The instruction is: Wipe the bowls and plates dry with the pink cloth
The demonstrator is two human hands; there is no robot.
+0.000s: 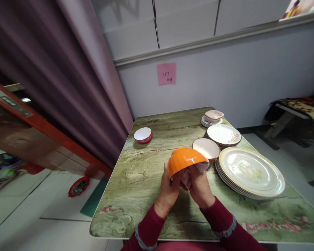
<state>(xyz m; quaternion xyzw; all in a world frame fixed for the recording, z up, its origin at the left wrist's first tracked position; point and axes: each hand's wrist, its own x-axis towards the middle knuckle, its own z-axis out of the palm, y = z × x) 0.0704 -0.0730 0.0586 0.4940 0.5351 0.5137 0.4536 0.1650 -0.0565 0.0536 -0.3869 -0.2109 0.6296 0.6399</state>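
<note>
An orange bowl (185, 159) is held tilted, bottom up, above the green marbled table (136, 181). My left hand (168, 190) grips its left rim with the thumb on the outside. My right hand (199, 186) is closed on a pale pink cloth (189, 174) pressed into the bowl's underside opening. Both sleeves are dark red.
To the right lie a stack of large white plates (249, 171), a white-lined bowl (206, 148), a smaller plate stack (223, 135) and a small patterned dish on saucers (213, 116). A red bowl (143, 135) sits at the far left. A purple curtain (68, 76) hangs left.
</note>
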